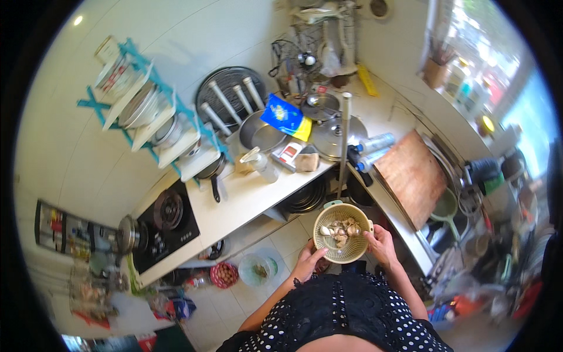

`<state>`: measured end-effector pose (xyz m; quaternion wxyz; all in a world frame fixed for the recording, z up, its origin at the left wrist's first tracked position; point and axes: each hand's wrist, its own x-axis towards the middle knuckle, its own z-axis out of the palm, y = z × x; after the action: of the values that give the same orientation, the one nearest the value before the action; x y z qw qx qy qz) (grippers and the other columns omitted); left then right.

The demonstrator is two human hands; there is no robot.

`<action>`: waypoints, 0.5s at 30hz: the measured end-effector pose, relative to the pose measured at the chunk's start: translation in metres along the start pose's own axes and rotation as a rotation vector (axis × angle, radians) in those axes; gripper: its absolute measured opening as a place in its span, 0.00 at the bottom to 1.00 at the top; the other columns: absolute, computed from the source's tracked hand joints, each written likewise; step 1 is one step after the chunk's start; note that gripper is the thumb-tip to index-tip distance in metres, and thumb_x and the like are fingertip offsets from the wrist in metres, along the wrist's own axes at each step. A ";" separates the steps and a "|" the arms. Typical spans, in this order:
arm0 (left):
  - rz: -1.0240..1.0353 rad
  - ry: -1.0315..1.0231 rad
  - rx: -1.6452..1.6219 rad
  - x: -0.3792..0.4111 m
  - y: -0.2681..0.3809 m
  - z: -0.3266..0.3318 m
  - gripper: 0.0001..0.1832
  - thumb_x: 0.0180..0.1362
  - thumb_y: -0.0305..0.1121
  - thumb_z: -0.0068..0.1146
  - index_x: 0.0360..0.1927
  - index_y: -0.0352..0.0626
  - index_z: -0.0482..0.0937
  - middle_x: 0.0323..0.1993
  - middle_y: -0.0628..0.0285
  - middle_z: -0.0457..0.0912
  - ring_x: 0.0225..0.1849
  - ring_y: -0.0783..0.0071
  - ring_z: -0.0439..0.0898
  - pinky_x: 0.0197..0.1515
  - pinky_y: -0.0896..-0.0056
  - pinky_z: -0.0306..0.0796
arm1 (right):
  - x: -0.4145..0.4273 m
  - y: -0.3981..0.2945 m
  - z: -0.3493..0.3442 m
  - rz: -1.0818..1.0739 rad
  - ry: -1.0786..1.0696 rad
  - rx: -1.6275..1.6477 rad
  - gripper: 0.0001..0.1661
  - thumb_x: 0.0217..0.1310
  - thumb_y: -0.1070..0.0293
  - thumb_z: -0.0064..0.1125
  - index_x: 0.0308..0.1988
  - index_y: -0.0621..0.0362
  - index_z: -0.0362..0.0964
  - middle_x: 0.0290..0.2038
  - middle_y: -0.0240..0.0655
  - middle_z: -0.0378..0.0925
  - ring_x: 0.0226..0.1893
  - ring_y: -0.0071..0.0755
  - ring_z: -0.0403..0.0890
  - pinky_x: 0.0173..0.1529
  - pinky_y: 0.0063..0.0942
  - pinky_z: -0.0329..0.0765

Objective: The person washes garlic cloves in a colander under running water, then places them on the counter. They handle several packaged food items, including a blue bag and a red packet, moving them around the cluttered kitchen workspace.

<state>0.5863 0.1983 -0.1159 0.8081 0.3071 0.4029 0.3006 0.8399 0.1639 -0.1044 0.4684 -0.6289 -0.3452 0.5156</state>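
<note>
Between my two hands I hold a pale yellow plastic colander [326,251] in front of my body, above the floor. Inside it lie several garlic cloves [341,233], some white and some in brownish skin. My left hand [310,263] grips the lower left of the rim, thumb on top. The right side of the rim, near a small handle, is in the grasp of my right hand [382,244]. A light green edge or handle [333,203] shows at the colander's far side.
Ahead runs a white countertop [228,207] with a spray bottle [264,167], a steel pan [259,132] and a lidded pot [336,136]. A gas stove [169,229] sits left; a wooden cutting board [413,176] leans right. A metal pole [344,145] rises beyond the colander. Basins [258,269] stand on the floor.
</note>
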 end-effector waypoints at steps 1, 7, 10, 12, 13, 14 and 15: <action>-0.004 0.038 -0.006 0.001 -0.003 0.002 0.30 0.65 0.35 0.57 0.66 0.40 0.59 0.54 0.58 0.75 0.52 0.67 0.80 0.51 0.67 0.79 | 0.011 -0.006 -0.003 0.000 -0.056 -0.023 0.12 0.67 0.66 0.55 0.41 0.64 0.73 0.23 0.27 0.75 0.19 0.15 0.70 0.24 0.19 0.67; 0.076 0.258 -0.281 -0.021 -0.012 0.015 0.31 0.68 0.37 0.52 0.70 0.46 0.54 0.62 0.56 0.68 0.59 0.62 0.75 0.57 0.57 0.77 | 0.062 -0.033 0.015 -0.010 -0.361 -0.167 0.11 0.67 0.66 0.54 0.34 0.64 0.70 0.23 0.27 0.73 0.21 0.16 0.70 0.22 0.20 0.67; 0.145 0.338 -0.367 -0.038 -0.021 0.004 0.33 0.69 0.36 0.51 0.72 0.50 0.49 0.63 0.54 0.67 0.60 0.59 0.75 0.58 0.54 0.76 | 0.075 -0.034 0.042 -0.015 -0.503 -0.163 0.12 0.67 0.66 0.54 0.34 0.65 0.70 0.23 0.28 0.73 0.20 0.16 0.70 0.23 0.21 0.68; 0.222 0.428 -0.343 -0.050 -0.026 0.003 0.34 0.69 0.35 0.51 0.72 0.51 0.47 0.64 0.54 0.66 0.60 0.58 0.74 0.57 0.53 0.76 | 0.074 -0.046 0.068 -0.034 -0.583 -0.022 0.12 0.68 0.66 0.54 0.39 0.66 0.73 0.24 0.28 0.75 0.20 0.16 0.70 0.23 0.20 0.69; 0.260 0.468 -0.331 -0.055 -0.027 0.003 0.34 0.69 0.34 0.51 0.72 0.52 0.46 0.64 0.54 0.65 0.60 0.57 0.74 0.57 0.52 0.76 | 0.078 -0.038 0.078 0.008 -0.619 -0.093 0.12 0.68 0.67 0.54 0.43 0.66 0.74 0.25 0.28 0.76 0.21 0.15 0.71 0.23 0.19 0.69; 0.293 0.492 -0.311 -0.061 -0.025 0.001 0.34 0.70 0.31 0.46 0.73 0.55 0.43 0.65 0.51 0.66 0.62 0.52 0.74 0.58 0.48 0.74 | 0.077 -0.035 0.090 -0.017 -0.635 -0.103 0.12 0.68 0.66 0.54 0.43 0.66 0.74 0.25 0.27 0.76 0.21 0.15 0.72 0.23 0.19 0.69; 0.341 0.516 -0.312 -0.064 -0.024 -0.003 0.33 0.69 0.30 0.47 0.72 0.55 0.44 0.65 0.51 0.66 0.62 0.51 0.74 0.58 0.49 0.75 | 0.076 -0.037 0.104 -0.046 -0.648 -0.115 0.13 0.69 0.66 0.54 0.43 0.66 0.73 0.25 0.27 0.76 0.21 0.15 0.72 0.23 0.19 0.69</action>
<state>0.5583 0.1371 -0.1052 0.6547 0.1568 0.4861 0.5572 0.7584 0.2692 -0.0974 0.3095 -0.4497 -0.5187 0.6579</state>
